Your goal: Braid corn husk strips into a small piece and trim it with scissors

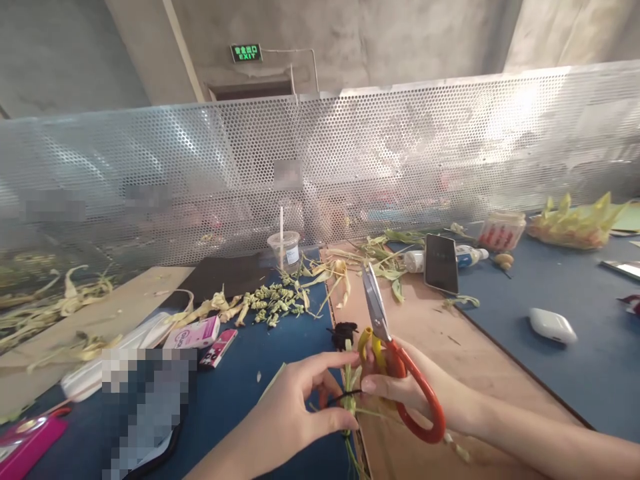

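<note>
My left hand (313, 397) is closed round a thin bundle of pale green plant strips (349, 380), its fingertips and thumb on the strips. My right hand (400, 377) grips scissors (420, 393) with red-orange handles, their blades pointing up and away from me. The thumb and a finger of that hand also pinch the end of a black thread (353, 394) that crosses the strips. Just behind the strips lies a dark tangle of thread (344, 333). A yellow loop (371, 343) shows by the right fingers; I cannot tell whether it belongs to the scissors.
Braided husk pieces (280, 303) lie ahead on the blue table, near a lidded plastic cup (284, 250) with a straw. A phone (441, 263) leans on a bottle (470, 256). A white earbud case (552, 326) sits right. A perforated metal screen (350, 153) stands behind.
</note>
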The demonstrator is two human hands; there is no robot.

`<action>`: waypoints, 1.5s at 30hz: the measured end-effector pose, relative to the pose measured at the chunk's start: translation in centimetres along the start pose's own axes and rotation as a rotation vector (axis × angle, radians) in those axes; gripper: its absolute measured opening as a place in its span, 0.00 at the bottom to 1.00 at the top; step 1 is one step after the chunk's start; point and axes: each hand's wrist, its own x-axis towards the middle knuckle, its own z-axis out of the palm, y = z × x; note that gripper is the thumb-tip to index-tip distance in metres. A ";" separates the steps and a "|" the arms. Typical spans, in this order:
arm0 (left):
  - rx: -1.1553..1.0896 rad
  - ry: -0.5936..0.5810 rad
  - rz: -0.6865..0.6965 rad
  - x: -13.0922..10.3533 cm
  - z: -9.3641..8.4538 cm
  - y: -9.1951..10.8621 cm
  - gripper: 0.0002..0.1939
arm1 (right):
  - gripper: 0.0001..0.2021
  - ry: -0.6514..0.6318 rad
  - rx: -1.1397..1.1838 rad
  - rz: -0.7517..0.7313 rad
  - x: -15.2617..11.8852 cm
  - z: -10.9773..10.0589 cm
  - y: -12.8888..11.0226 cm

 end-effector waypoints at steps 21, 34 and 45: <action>-0.058 -0.119 -0.018 0.8 0.9 -0.1 0.15 | 0.09 0.028 -0.064 0.003 -0.5 0.6 0.0; -0.127 -0.128 -0.053 1.8 2.0 -0.9 0.10 | 0.11 0.057 -0.157 0.018 -1.0 1.3 -0.5; -0.290 -0.125 -0.105 1.6 1.4 -0.5 0.10 | 0.18 -0.016 0.030 -0.011 -0.2 -0.1 -1.7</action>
